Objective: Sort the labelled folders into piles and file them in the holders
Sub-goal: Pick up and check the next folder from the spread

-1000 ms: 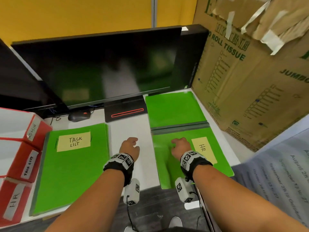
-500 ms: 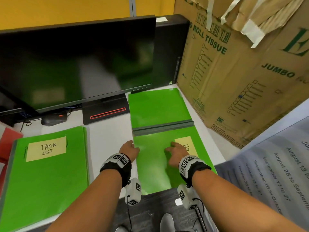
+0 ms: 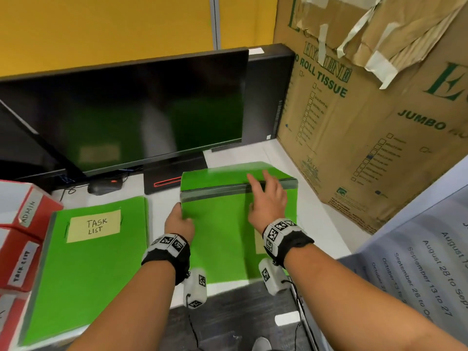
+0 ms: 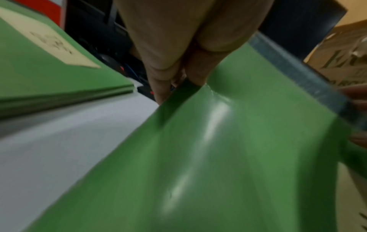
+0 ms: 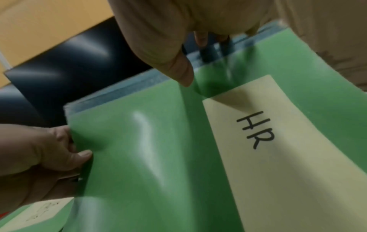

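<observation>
A green folder labelled HR (image 3: 222, 236) lies open on the white table, grey spine at its far side. My left hand (image 3: 181, 220) pinches its left edge, thumb on top and fingers underneath; the right wrist view shows this grip on the HR folder (image 5: 149, 157). My right hand (image 3: 263, 193) sits at the spine, thumb pressing the near cover and fingers reaching over the spine. The far cover is blurred and lifted off the table. A green Task List folder (image 3: 93, 262) lies flat to the left. Red holders (image 3: 30, 214) marked ADMIN and TASK LIST stand at the far left.
A black monitor (image 3: 126, 117) and its base stand right behind the folders, with a mouse (image 3: 103, 186) under it. A big cardboard box (image 3: 367, 122) walls off the right. A printed sheet (image 3: 417, 249) hangs at the near right. A strip of bare table (image 3: 155, 206) separates the folders.
My left hand moved from the table onto the HR folder's left edge and took hold. My right hand slid off the label up to the spine. The far cover has started rising.
</observation>
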### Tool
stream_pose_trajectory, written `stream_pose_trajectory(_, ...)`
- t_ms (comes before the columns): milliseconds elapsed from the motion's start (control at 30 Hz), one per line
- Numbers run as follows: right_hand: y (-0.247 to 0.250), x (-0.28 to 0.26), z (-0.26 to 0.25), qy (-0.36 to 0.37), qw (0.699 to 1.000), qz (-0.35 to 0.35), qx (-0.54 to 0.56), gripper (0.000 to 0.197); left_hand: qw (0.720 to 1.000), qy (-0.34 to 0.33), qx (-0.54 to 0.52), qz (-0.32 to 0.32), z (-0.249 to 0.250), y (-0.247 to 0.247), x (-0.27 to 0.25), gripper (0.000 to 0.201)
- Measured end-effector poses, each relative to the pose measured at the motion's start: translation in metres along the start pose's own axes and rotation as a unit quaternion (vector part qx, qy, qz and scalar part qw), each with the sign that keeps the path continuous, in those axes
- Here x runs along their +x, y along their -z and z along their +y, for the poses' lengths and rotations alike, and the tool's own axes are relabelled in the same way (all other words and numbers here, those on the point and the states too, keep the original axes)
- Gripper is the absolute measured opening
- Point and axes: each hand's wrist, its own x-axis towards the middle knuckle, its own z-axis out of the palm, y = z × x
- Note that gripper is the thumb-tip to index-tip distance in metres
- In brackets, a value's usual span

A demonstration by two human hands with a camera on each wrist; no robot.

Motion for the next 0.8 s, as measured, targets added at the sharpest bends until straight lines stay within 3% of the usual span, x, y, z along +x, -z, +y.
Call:
stream_pose_trajectory(200, 0.008, 0.003, -0.037, 0.008, 1.000, 0.006, 0.005, 0.031, 0.995, -0.021, 0.004, 0.098, 0.003, 0.043, -0.004, 0.030)
stream_pose_trajectory(300, 0.013, 0.002, -0.056, 0.036, 0.998, 0.051, -0.003, 0.025, 0.980, -0.056, -0.004, 0.191, 0.013, 0.062, -0.013, 0.069)
stream_pose_trajectory(367, 0.018, 0.001, -0.070, 0.054, 0.995, 0.085, -0.007, 0.027, 0.963, -0.085, 0.098, 0.235, 0.021, 0.073, -0.020, 0.083)
stream_pose_trajectory(467, 0.025, 0.003, -0.086, 0.059, 0.991, 0.117, 0.022, 0.032, 0.950, -0.096, 0.175, 0.240, 0.029, 0.092, -0.023, 0.051)
stream_pose_trajectory(567, 0.027, 0.002, -0.097, 0.112, 0.971, 0.180, 0.114, 0.039, 0.974, -0.123, 0.059, 0.184, 0.026, 0.109, -0.021, 0.018)
stream_pose_trajectory(700, 0.024, -0.009, -0.109, 0.159, 0.956, 0.199, 0.146, 0.044, 0.972, -0.063, -0.023, 0.225, 0.016, 0.121, -0.023, 0.022)
stream_pose_trajectory(800, 0.005, -0.011, -0.107, 0.143, 0.970, 0.062, 0.189, 0.038, 0.971, -0.011, -0.050, 0.234, 0.006, 0.124, -0.025, 0.031)
